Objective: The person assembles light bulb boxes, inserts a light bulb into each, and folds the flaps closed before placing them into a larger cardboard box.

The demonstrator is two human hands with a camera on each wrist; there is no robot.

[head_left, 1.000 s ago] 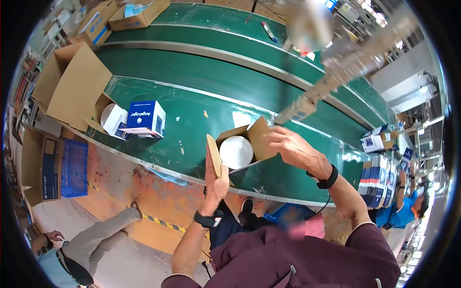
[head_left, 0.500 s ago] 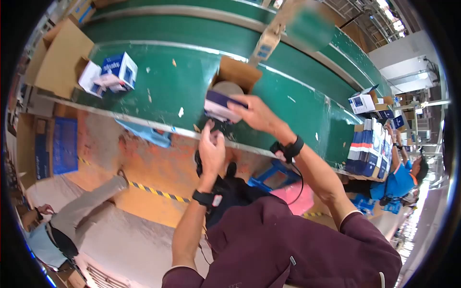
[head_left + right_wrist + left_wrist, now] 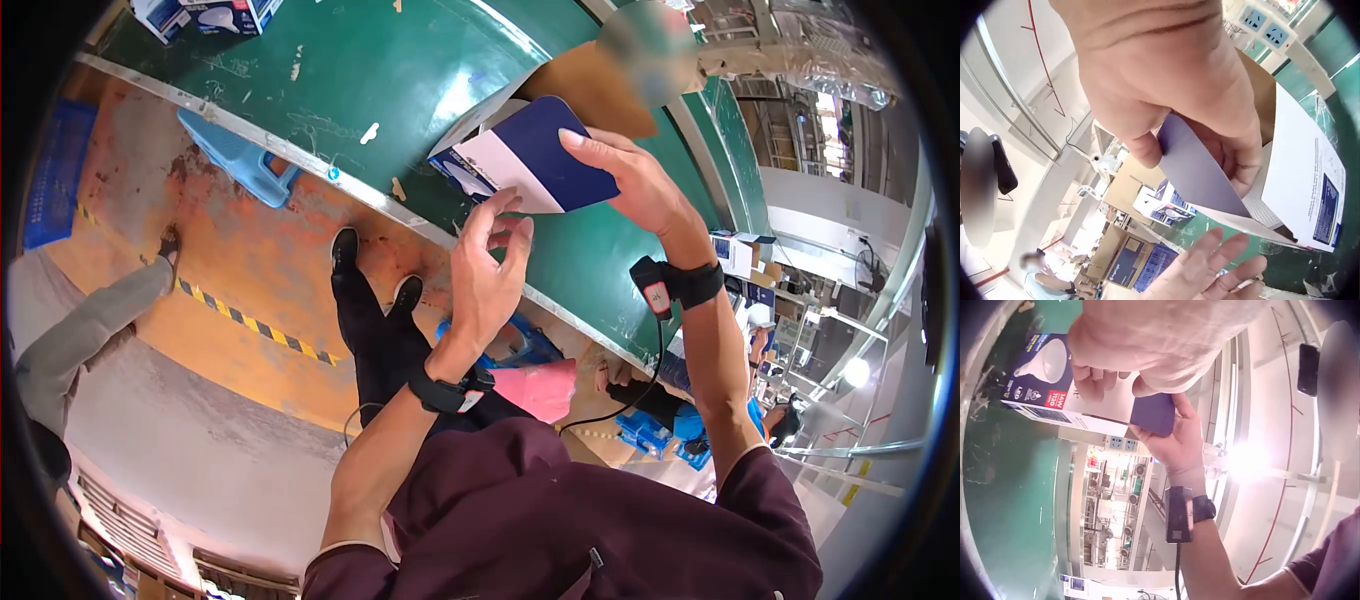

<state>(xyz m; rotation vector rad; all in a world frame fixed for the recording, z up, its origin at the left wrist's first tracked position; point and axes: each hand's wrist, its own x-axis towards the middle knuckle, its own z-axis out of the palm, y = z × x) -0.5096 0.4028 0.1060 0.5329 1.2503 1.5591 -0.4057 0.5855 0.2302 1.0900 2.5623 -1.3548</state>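
A blue-and-white LED bulb box (image 3: pixel 462 172) stands tilted over the green bench, its brown inner flap (image 3: pixel 575 80) raised. My right hand (image 3: pixel 650 185) pinches the box's blue flap (image 3: pixel 545 150), thumb on one face and fingers on the other. Below it, my left hand (image 3: pixel 485 275) has loosely bent fingers right at the flap's white lower part. The left wrist view shows the printed bulb picture on the box (image 3: pixel 1038 369), partly covered by that hand. Looking from the right wrist, a pale textured surface (image 3: pixel 1263 203) shows inside the box, behind the flap.
More bulb boxes (image 3: pixel 230 15) stand at the bench's far left. A light blue plastic stool (image 3: pixel 240 160) is under the front edge, with a blue crate (image 3: pixel 60 180) further left. A socket strip (image 3: pixel 1266 28) is fixed near the box. Another person (image 3: pixel 690 425) is at the right.
The view has turned and come closer to the box. My right hand has gone from beside the brown flap to holding the blue flap. My left hand has left the box's side for its front.
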